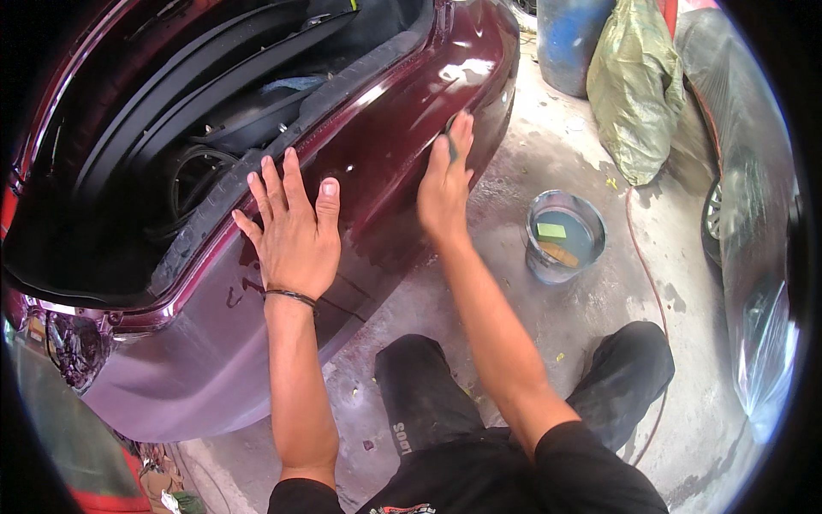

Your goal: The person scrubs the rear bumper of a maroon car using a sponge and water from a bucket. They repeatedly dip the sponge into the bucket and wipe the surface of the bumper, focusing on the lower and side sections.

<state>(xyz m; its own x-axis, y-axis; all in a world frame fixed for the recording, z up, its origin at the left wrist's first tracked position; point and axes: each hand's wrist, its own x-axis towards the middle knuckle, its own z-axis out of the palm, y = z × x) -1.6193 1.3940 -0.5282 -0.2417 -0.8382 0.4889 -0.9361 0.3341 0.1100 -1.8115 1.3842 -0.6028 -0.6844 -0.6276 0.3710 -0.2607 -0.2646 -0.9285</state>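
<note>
A dark red car bumper (377, 154) runs diagonally below an open car trunk, wet and glossy at its far end and dull, pale purple nearer me. My left hand (295, 236) lies on its upper part with fingers spread and a dark band on the wrist. Against the outer face of the bumper, my right hand (447, 184) presses a small dark piece of sandpaper (450, 141). Only a bit of the sandpaper shows between thumb and fingers; the palm hides the rest.
Right of the bumper stands a bucket (531, 257) of water with a light green block (551, 230) and a tan piece. A hose (648, 274) crosses the concrete floor. Beyond are a blue drum (572, 43), a sack (635, 94) and a plastic-covered car (753, 197).
</note>
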